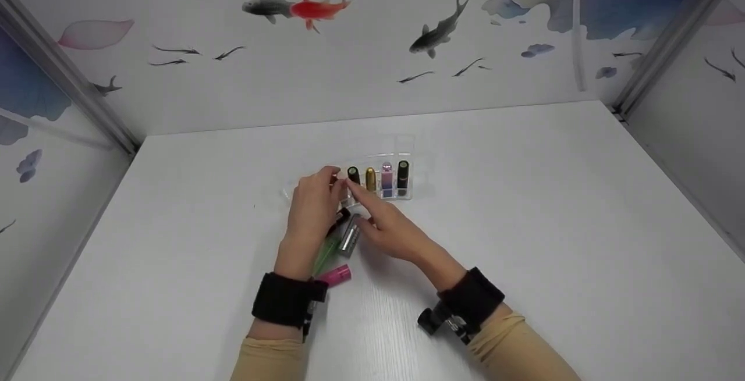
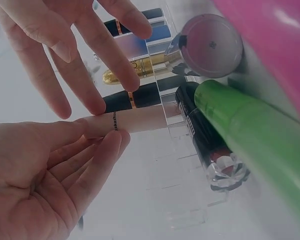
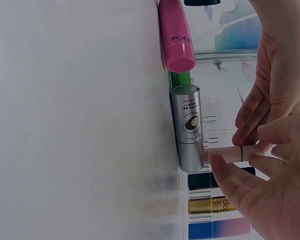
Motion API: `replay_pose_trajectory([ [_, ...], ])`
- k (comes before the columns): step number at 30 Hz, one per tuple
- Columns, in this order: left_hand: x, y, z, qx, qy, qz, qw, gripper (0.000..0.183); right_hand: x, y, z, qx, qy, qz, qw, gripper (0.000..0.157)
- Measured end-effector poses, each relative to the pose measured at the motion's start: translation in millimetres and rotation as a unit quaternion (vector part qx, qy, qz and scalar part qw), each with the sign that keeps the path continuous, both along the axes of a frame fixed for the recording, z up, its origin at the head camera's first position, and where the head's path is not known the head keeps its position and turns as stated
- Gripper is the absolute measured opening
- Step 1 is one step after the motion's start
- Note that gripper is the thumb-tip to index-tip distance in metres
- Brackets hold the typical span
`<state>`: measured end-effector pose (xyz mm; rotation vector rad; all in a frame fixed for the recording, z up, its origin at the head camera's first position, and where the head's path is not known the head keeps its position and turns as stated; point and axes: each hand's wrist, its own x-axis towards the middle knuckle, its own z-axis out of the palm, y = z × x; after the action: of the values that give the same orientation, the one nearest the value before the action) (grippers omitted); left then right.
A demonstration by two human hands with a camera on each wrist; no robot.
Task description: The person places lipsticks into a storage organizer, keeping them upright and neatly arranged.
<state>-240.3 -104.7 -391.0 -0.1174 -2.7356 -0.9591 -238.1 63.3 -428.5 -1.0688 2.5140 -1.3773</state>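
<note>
My left hand (image 1: pixel 314 203) pinches a pale pink lipstick tube (image 2: pixel 140 120) between thumb and fingers. That tube stands in a clear plastic organizer (image 1: pixel 411 183), in line with a black tube (image 1: pixel 353 173), a gold one (image 1: pixel 371 177), a pink-and-blue one (image 1: pixel 387 178) and another black one (image 1: pixel 403 174). Beside the left hand is my right hand (image 1: pixel 393 230), its fingers spread and loosely extended, with fingertips right at the pale tube in the right wrist view. A silver lip balm tube (image 3: pixel 188 127) lies just in front of the organizer, close to the right thumb.
Nearer my body lie a black tube with a clear faceted end (image 2: pixel 202 130), a green tube (image 2: pixel 255 145) and a pink tube (image 1: pixel 336 276). The white table (image 1: pixel 553 224) is bounded by printed panels (image 1: pixel 361 78) at the back and sides.
</note>
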Motion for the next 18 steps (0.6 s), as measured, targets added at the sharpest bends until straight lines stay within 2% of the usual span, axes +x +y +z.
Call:
replay_pose_trajectory([
  [18, -0.1, -1.9, -2.1, -0.007, -0.001, -0.014, 0.9999, 0.035, -0.2, 0.4, 0.4, -0.004, -0.014, 0.010, 1.000, 0.072],
])
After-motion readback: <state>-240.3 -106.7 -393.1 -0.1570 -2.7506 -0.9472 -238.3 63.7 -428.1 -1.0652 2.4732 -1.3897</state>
